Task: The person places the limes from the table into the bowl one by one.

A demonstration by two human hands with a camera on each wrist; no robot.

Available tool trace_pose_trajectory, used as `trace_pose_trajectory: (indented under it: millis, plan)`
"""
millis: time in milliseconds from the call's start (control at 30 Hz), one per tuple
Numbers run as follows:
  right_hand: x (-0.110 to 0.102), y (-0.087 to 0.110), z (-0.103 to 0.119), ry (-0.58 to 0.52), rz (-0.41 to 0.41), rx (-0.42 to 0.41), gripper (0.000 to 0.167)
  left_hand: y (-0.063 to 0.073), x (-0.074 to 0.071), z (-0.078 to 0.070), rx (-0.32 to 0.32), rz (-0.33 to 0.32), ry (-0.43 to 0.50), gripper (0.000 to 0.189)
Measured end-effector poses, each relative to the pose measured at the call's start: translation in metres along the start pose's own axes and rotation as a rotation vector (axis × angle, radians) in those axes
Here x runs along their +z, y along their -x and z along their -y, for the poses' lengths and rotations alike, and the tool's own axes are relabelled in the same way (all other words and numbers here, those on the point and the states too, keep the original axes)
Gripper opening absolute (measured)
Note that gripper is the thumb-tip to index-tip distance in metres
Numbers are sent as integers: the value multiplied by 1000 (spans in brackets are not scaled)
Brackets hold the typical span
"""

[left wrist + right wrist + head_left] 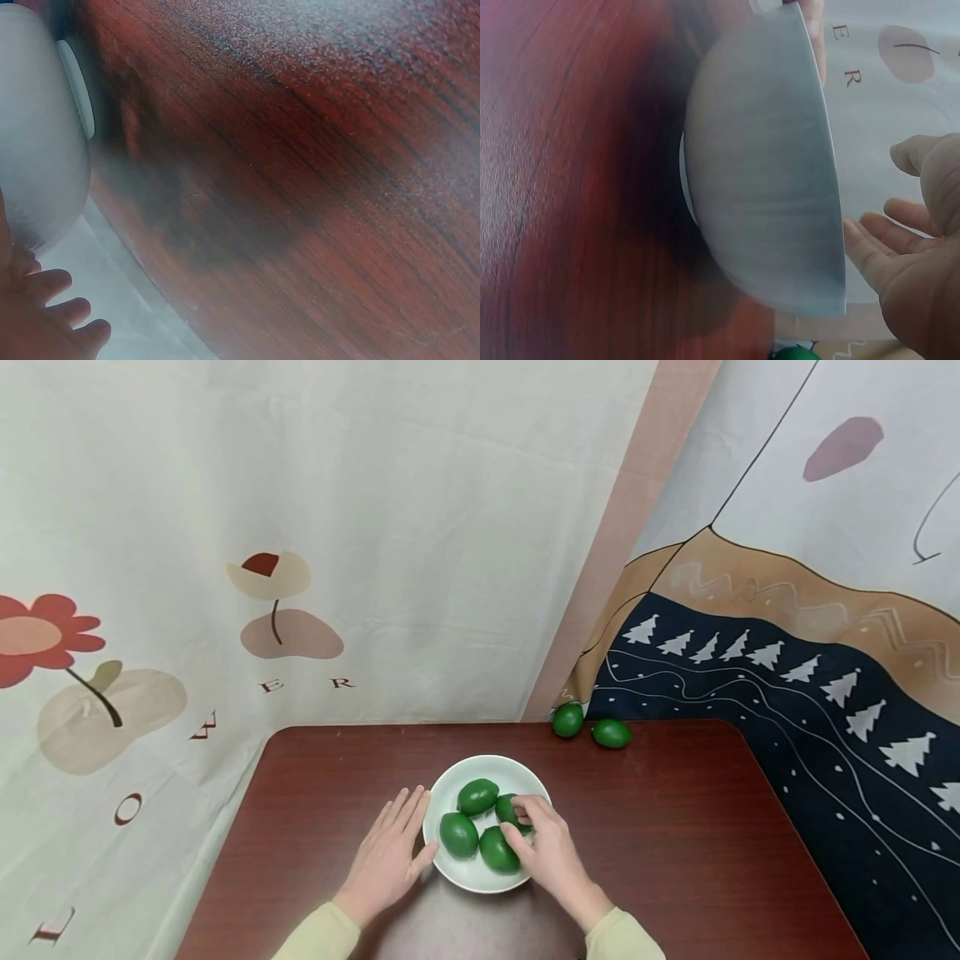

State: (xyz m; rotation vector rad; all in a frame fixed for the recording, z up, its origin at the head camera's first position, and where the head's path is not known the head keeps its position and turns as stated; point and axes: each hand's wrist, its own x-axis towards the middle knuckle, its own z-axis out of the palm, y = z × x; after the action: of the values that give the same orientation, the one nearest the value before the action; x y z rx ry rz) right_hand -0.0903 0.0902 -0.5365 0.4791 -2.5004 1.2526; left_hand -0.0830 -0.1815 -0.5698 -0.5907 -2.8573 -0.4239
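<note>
A white bowl stands on the table, and several green limes lie inside it. My left hand is at the bowl's left side with its fingers straight, fingertips and thumb right at the rim. Over the bowl's right edge is my right hand, thumb and fingers apart and slightly bent. It partly covers the right-hand lime in the head view. From the right wrist, the thumb and fingers show above the rim with nothing between them; the bowl's wall hides the limes there.
Two more limes, one upright-looking and one lying sideways, sit at the back edge of the brown table. A printed curtain hangs behind, and a dark patterned cloth covers the right side.
</note>
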Motion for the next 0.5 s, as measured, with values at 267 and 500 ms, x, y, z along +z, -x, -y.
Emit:
trace_pose_trajectory:
  millis: [267, 500]
  plan:
    - [-10, -2, -6, -25, -88, -103, 31, 0, 0, 0, 2, -6, -4, 76]
    - [-18, -3, -12, 5, -138, -135, 35, 0, 1, 1, 5, -11, -2, 77]
